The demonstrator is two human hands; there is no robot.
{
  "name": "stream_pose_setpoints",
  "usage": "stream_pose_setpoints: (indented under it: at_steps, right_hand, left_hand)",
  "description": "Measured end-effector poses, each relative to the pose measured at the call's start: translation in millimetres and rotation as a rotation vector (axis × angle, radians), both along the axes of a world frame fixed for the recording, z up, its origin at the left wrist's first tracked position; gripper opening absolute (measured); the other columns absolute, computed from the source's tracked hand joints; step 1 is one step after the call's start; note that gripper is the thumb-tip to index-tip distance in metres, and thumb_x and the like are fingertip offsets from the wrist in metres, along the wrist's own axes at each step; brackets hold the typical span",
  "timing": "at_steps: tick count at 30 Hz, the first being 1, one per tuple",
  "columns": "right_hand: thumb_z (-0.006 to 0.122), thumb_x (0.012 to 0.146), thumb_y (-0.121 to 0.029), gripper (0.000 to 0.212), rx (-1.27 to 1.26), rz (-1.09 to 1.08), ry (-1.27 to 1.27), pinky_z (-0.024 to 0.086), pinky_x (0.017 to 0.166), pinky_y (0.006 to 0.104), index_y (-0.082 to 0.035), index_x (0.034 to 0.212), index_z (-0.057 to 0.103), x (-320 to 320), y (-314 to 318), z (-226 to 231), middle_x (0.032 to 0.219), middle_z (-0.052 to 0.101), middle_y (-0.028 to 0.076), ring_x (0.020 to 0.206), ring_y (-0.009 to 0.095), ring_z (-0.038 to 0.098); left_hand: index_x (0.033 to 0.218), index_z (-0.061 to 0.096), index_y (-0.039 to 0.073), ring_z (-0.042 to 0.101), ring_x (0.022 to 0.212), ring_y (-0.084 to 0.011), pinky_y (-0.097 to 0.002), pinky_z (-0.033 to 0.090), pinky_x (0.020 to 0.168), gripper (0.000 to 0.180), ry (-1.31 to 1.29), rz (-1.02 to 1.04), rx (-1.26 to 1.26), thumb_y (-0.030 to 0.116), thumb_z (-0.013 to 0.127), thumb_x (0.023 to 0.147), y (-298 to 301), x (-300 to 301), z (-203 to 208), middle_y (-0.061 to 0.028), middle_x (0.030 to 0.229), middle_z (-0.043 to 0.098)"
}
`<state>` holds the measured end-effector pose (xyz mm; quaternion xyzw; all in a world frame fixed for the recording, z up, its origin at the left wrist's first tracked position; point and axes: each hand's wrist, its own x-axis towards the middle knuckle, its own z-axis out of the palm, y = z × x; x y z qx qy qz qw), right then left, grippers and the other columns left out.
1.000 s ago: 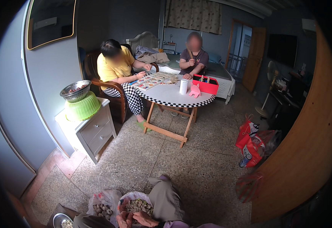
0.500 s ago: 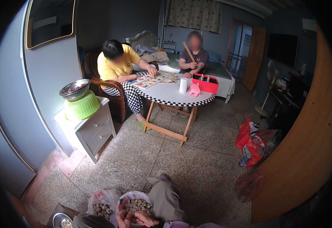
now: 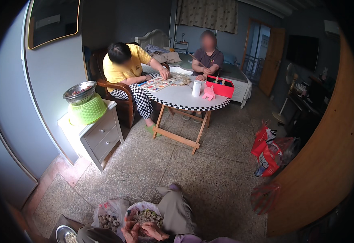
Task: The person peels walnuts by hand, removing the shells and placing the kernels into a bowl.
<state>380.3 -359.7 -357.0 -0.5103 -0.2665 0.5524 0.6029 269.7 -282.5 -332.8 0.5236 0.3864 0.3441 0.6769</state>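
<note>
Low in the view, my left hand [image 3: 130, 232] and my right hand [image 3: 154, 231] are close together with fingers curled in a pinch. Whatever is between the fingertips is too small to make out. Both are over a white-lined container [image 3: 135, 207] holding pale, shell-like scraps with some green bits. Left of it, an open clear plastic bag [image 3: 109, 205] contains several small round brownish pieces. A metal bowl [image 3: 64, 231] with pale bits stands further left, beyond my knee.
A checker-edged folding table [image 3: 181, 101] stands ahead, with a person in yellow [image 3: 125, 67] and another [image 3: 207, 60] in dark clothing at it. A white cabinet [image 3: 100, 137] with a green basket [image 3: 88, 110] is left. Red bags [image 3: 266, 156] lie right, near a wooden panel [image 3: 306, 190].
My hands have shifted slightly and stay close over the scraps. At the table, the person in dark clothing has lowered the stick, and the one in yellow has moved a hand slightly.
</note>
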Motion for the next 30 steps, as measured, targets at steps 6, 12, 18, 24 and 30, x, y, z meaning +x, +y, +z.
stream_pose_setpoints:
  at_steps: [6, 12, 18, 24, 30]
  right_hand:
    - [0.048, 0.096, -0.028, 0.032, -0.084, 0.029, 0.124, 0.028, 0.045, 0.0233, -0.010, 0.070, 0.048, 0.5, 8.1, -40.9, 0.061, 0.043, -0.004, 0.050, 0.005, 0.038]
    - [0.048, 0.097, -0.030, 0.032, -0.022, 0.049, 0.096, 0.027, 0.045, 0.0234, -0.010, 0.071, 0.049, -1.8, 10.6, -57.7, 0.061, 0.043, -0.005, 0.051, 0.005, 0.037]
    - [0.047, 0.097, -0.029, 0.029, -0.121, 0.032, 0.248, 0.028, 0.044, 0.0225, -0.009, 0.076, 0.053, 2.0, 9.9, -41.8, 0.062, 0.045, -0.005, 0.052, 0.005, 0.039]
    - [0.053, 0.095, -0.026, 0.026, -0.206, -0.143, 0.315, 0.027, 0.042, 0.0225, -0.009, 0.076, 0.055, 4.5, 7.8, -34.4, 0.061, 0.045, -0.005, 0.048, 0.005, 0.037]
    - [0.063, 0.092, -0.022, 0.018, -0.159, -0.115, 0.134, 0.028, 0.042, 0.0216, -0.005, 0.086, 0.063, 7.2, 6.5, -31.9, 0.062, 0.048, -0.004, 0.050, 0.004, 0.041]
  left_hand:
    - [0.079, 0.067, -0.007, 0.057, 0.051, -0.0129, -0.0267, 0.044, 0.048, 0.014, 0.085, 0.026, -0.024, 0.007, 0.068, 0.079, 3.1, 2.5, 3.5, -0.0072, 0.061, 0.063]
    - [0.096, 0.067, -0.005, 0.059, 0.060, -0.0125, -0.0258, 0.047, 0.054, 0.018, 0.038, -0.044, -0.014, 0.011, 0.063, 0.089, -1.0, 1.2, 11.3, -0.0072, 0.074, 0.066]
    - [0.097, 0.068, -0.004, 0.061, 0.065, -0.0139, -0.0253, 0.049, 0.059, 0.020, 0.084, -0.073, -0.135, 0.013, 0.063, 0.089, 7.5, -7.4, 6.2, -0.0068, 0.076, 0.066]
    - [0.097, 0.069, -0.004, 0.059, 0.065, -0.0132, -0.0252, 0.048, 0.059, 0.019, 0.006, 0.014, -0.261, 0.013, 0.062, 0.090, 7.0, -10.6, 8.8, -0.0059, 0.079, 0.067]
    - [0.095, 0.069, -0.004, 0.058, 0.065, -0.0122, -0.0246, 0.047, 0.058, 0.017, 0.094, -0.027, -0.232, 0.011, 0.063, 0.088, 8.7, -13.2, 14.8, -0.0048, 0.079, 0.066]
